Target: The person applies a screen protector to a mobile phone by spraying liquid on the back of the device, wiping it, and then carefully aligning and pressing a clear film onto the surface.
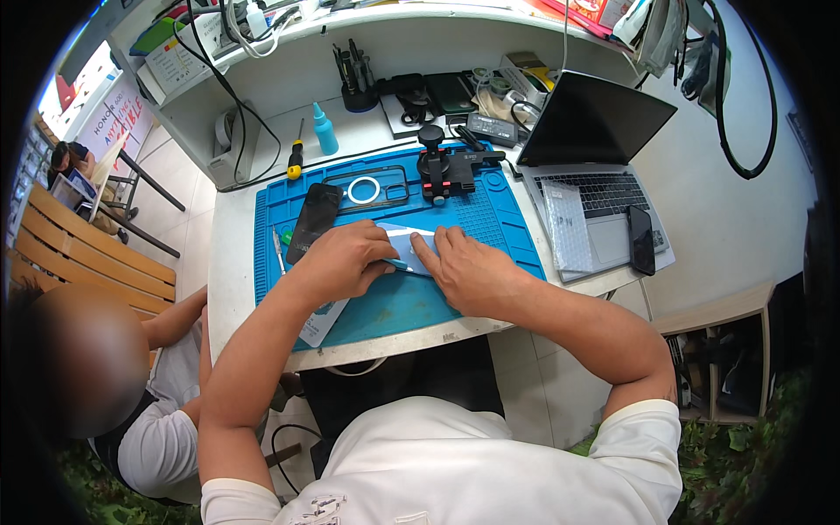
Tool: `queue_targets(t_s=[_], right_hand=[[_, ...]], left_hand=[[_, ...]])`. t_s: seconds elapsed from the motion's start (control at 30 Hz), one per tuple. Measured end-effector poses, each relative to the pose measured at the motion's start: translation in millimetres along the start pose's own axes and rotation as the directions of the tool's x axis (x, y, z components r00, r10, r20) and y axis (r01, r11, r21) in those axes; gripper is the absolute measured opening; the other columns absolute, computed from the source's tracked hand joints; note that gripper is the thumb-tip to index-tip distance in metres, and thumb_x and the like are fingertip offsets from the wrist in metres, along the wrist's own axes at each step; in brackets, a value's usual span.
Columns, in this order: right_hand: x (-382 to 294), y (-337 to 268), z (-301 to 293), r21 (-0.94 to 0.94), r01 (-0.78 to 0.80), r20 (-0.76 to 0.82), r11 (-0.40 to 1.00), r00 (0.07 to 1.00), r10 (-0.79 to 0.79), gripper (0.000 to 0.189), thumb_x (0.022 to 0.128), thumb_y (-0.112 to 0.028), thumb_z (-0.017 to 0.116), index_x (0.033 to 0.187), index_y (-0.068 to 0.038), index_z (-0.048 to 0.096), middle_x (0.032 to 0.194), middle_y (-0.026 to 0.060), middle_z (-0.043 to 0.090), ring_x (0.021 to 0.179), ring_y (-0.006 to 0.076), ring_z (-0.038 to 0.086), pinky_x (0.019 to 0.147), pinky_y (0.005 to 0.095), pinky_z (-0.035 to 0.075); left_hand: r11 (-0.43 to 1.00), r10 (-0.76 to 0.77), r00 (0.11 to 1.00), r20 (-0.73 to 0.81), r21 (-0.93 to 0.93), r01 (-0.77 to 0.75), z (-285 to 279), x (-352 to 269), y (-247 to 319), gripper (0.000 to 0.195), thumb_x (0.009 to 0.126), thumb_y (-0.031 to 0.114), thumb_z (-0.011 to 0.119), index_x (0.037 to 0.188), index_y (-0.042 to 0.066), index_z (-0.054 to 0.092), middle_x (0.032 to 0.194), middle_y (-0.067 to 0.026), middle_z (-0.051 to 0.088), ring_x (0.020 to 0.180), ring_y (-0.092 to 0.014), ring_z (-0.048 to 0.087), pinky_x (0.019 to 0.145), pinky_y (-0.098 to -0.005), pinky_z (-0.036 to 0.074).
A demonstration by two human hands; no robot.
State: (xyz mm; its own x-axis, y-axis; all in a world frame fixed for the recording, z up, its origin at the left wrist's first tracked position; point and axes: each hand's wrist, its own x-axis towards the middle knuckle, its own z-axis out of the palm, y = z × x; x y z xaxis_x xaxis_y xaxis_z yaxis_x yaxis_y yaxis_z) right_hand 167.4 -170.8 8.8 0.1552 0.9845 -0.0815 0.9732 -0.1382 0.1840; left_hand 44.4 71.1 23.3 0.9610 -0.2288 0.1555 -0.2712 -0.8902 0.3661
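Observation:
A flat, pale bluish sheet or panel (415, 231) lies on the blue silicone repair mat (394, 305), partly hidden by my hands. My left hand (348, 259) is at its left side, thumb and index finger pinched on a thin blue strip (398, 264). Fingertips of my right hand (474, 270) rest on the sheet's right part, index finger apart from the others. Close to my left hand lies a dark smartphone (315, 213), with a metal pick-like tool (278, 249) beside it. A printed white card or packet (323, 325) sticks out below my left wrist.
Behind the hands are a clear phone case (397, 177) and a black clamp holder (433, 164). A screwdriver (295, 161) and blue bottle (325, 130) stand farther back. At right, an open laptop (604, 197) bears bubble wrap (566, 226) and a phone (640, 240). A person (157, 433) sits at left.

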Motion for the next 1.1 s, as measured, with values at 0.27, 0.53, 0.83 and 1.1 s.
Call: queue_targets(t_s=[0.27, 0.53, 0.83, 1.1], right_hand=[[-1, 2, 4, -0.042, 0.032, -0.065, 0.999, 0.997, -0.035, 0.071, 0.102, -0.009, 0.058, 0.167, 0.015, 0.040, 0.122, 0.0309, 0.065, 0.108, 0.0371, 0.066, 0.095, 0.0416, 0.063], [-2, 2, 2, -0.094, 0.056, -0.077, 0.994, 0.995, -0.064, 0.069, 0.103, -0.010, 0.059, 0.165, 0.015, 0.044, 0.120, 0.0327, 0.067, 0.105, 0.0380, 0.067, 0.094, 0.0422, 0.064], [-3, 4, 6, -0.101, 0.056, -0.083, 0.993, 0.994, -0.065, 0.069, 0.104, -0.009, 0.058, 0.166, 0.015, 0.042, 0.124, 0.0355, 0.067, 0.107, 0.0393, 0.068, 0.095, 0.0435, 0.064], [-3, 4, 1, -0.069, 0.055, -0.035, 0.996, 0.998, -0.058, 0.070, 0.105, -0.009, 0.057, 0.168, 0.015, 0.039, 0.124, 0.0360, 0.066, 0.111, 0.0416, 0.068, 0.098, 0.0447, 0.064]], left_hand=[[0.995, 0.082, 0.978, -0.192, 0.071, -0.069, 24, -14, 4, 0.020, 0.089, 0.009, 0.088, 0.109, 0.011, 0.087, 0.105, -0.0033, 0.080, 0.102, -0.026, 0.075, 0.085, -0.0399, 0.064], [0.955, 0.222, 0.912, -0.346, 0.266, -0.132, 46, -30, 13, 0.037, 0.078, 0.000, 0.086, 0.114, 0.007, 0.086, 0.108, -0.0070, 0.079, 0.105, -0.027, 0.076, 0.087, -0.0379, 0.065], [0.941, 0.258, 0.901, -0.348, 0.301, -0.153, 50, -35, 17, 0.044, 0.074, -0.004, 0.086, 0.117, 0.004, 0.086, 0.110, -0.0090, 0.079, 0.105, -0.029, 0.077, 0.088, -0.0392, 0.065], [0.998, 0.031, 0.965, -0.262, 0.062, -0.015, 35, -22, 14, 0.034, 0.081, 0.002, 0.088, 0.114, 0.011, 0.087, 0.108, -0.0034, 0.080, 0.103, -0.024, 0.076, 0.084, -0.0394, 0.064]])
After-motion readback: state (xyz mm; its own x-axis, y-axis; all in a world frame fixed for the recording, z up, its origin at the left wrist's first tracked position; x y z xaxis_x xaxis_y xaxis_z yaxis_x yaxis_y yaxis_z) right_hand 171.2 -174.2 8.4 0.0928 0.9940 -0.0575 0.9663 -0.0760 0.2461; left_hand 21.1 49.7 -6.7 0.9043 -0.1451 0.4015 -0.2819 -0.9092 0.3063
